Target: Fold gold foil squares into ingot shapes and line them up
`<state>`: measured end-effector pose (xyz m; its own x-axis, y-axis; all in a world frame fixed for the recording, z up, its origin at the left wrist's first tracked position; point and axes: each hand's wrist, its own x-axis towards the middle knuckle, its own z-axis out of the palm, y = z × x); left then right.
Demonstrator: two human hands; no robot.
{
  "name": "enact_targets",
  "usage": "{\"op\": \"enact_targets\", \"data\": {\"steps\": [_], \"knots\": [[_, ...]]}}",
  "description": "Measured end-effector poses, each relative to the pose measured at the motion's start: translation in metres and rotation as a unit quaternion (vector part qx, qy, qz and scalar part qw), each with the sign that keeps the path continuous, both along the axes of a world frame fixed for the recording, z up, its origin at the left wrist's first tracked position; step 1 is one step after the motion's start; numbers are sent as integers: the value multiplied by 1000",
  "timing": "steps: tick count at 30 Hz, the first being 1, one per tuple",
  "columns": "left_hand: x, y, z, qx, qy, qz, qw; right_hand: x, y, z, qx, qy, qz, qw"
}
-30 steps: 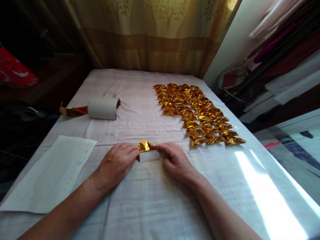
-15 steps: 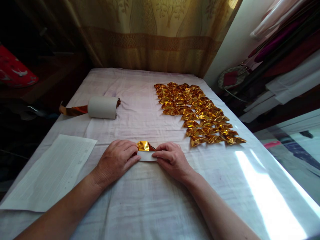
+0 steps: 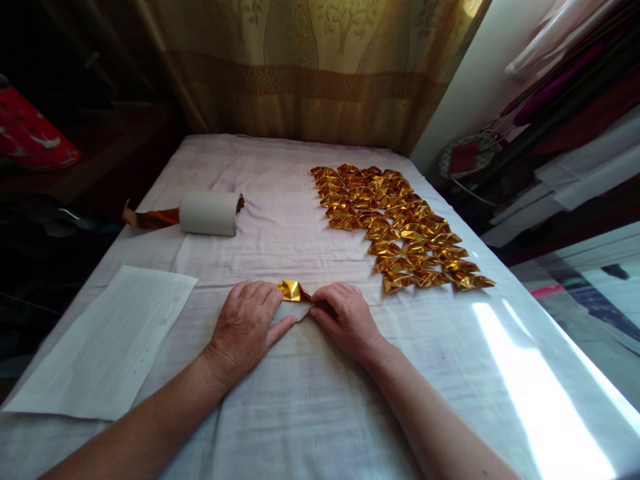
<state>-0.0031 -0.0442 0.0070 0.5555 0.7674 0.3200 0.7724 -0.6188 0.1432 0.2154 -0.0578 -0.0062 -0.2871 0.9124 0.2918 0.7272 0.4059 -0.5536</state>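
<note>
Lower left: paper sheet (image 3: 107, 340); upper left: foil roll (image 3: 207, 213) on the tabletop (image 3: 300, 400). Centre: left hand (image 3: 247, 327) and right hand (image 3: 347, 320) lie fingers-down, pressing a half-folded gold foil piece (image 3: 293, 291) between them; grip underneath probably hidden. Uneven pressure could skew or tear the crease, and a stray right sleeve could scatter the folded gold pieces (image 3: 400, 223) upper right.

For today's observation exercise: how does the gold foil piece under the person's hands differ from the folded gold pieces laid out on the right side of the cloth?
The gold foil piece is single, while the folded gold pieces are many, packed in rows. The piece is pinned between the left hand and right hand, mostly hidden; the rows lie untouched and in full view. The piece shows a white underside; the rows show only gold. Both are shiny, creased gold foil on the same white cloth.
</note>
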Motion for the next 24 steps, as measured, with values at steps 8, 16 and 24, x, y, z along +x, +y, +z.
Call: {"op": "enact_targets", "data": {"steps": [8,16,24], "knots": [[2,-2,-6,-39,-73,-70,994,-4,0,-1,6,-3,-11,1000],[-5,-3,-2,-27,-84,-147,985,-10,0,0,15,-6,-45,999],[-5,-2,-3,-24,-35,-156,987,-10,0,-2,5,-14,-60,998]]}}
